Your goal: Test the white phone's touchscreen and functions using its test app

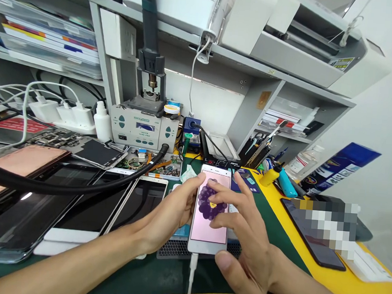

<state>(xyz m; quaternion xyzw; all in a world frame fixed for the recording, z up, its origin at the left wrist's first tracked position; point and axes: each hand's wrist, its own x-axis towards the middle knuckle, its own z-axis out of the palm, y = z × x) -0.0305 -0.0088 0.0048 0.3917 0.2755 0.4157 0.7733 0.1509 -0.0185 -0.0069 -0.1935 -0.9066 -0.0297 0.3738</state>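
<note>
A white smartphone [208,232] is held upright in the middle, its lit screen pink with a purple flower-like pattern. My left hand [178,204] is closed on the phone's left edge, thumb along the upper side of the frame. Over the right half of the screen spreads my right hand [244,228], fingers apart and thumb hanging off the lower right corner. Whether its fingertips touch the glass I cannot tell. From the phone's bottom end a white charging cable [192,273] runs down out of view. Behind the phone a black perforated strip [174,249] partly shows.
At left lie several dark-screened phones and tablets [86,206], crossed by a thick black hose [60,188]. A soldering station [143,129] stands behind a tray of circuit boards [154,162]. Bottles [283,181] and a dark phone [311,233] are at right.
</note>
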